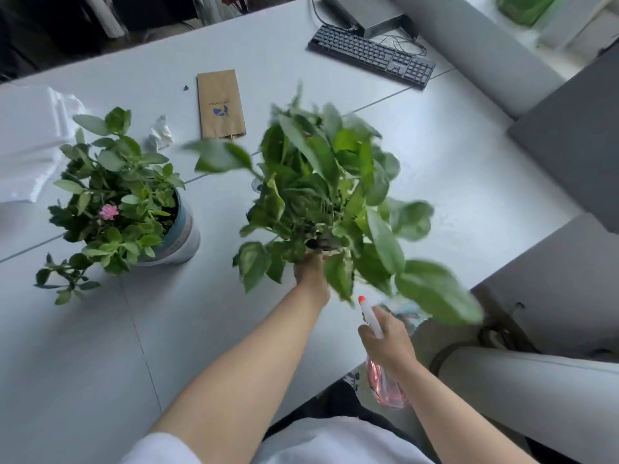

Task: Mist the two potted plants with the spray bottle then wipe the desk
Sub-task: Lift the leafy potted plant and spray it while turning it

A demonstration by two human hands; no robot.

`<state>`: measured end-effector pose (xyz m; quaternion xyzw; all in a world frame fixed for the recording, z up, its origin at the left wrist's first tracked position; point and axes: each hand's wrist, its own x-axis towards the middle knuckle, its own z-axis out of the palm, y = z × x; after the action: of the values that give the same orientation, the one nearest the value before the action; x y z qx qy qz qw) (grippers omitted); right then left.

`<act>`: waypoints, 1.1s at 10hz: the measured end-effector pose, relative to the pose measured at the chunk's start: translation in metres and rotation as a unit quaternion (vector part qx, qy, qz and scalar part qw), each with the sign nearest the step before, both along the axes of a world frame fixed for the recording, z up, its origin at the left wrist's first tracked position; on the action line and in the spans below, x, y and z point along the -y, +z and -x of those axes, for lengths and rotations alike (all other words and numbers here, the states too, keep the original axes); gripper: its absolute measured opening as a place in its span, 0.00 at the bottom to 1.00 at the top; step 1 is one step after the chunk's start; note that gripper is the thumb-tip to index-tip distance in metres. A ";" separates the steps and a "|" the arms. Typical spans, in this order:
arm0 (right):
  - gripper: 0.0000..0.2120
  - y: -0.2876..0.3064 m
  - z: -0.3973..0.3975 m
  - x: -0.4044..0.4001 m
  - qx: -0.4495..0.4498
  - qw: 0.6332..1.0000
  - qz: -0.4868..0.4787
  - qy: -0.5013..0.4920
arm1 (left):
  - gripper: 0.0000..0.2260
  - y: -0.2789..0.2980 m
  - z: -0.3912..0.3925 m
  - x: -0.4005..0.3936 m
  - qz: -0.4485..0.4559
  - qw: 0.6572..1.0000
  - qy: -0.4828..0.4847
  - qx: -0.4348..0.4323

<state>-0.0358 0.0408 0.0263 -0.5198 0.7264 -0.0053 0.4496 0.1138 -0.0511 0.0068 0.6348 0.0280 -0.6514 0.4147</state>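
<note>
spray bottle [375,324], pink-tinted body with white head and orange nozzle tip, being gripped in right hand [388,343] at near right edge of worktop [100,346]; fingers [366,331] wrapping closed around the neck, nozzle pointing up toward the leaves. large leafy plant [321,195] being gripped at its base by left hand [311,272], fingers closed under the foliage, pot itself hidden by leaves; leaves blurring, cannot tell whether lifted or resting on worktop. flowering plant [110,202] with one pink bloom sitting upright in a white and teal pot [182,234], well left of the leafy plant, not touching it. crumpled tissue [160,132] lying just beyond the flowering plant, brown paper bag [219,103] lying flat beside it. black keyboard [371,55] resting at far right of worktop. folded white cloth [30,142] lying at far left edge.
</note>
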 end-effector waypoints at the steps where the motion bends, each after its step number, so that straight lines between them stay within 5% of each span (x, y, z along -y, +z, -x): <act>1: 0.09 -0.002 0.003 0.002 0.004 1.000 0.028 0.007 | 0.10 0.019 0.023 -0.009 0.009 1.000 -0.013 -0.008; 2: 0.03 -0.004 0.002 0.004 0.004 0.999 0.035 0.025 | 0.07 0.026 0.041 -0.023 0.018 0.990 -0.107 0.088; 4: 0.02 0.002 -0.010 0.016 0.021 0.998 0.043 0.047 | 0.22 0.021 0.013 -0.061 -0.012 0.884 -0.343 0.317; 6: 0.04 0.013 -0.032 0.041 0.050 0.995 0.073 0.055 | 0.16 0.063 -0.035 -0.026 0.029 0.788 -0.409 0.459; 8: 0.12 0.022 -0.051 0.063 0.091 0.991 0.084 0.048 | 0.16 0.099 -0.053 0.014 0.072 0.755 -0.502 0.416; 11: 0.07 0.017 -0.058 0.071 0.035 0.995 0.078 0.043 | 0.11 0.102 -0.059 0.030 0.068 0.788 -0.488 0.369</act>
<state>0.0226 -0.0299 0.0436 -0.5836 0.6845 -0.0604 0.4328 0.1728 -0.0812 0.1090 0.7263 -0.4844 -0.4836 0.0628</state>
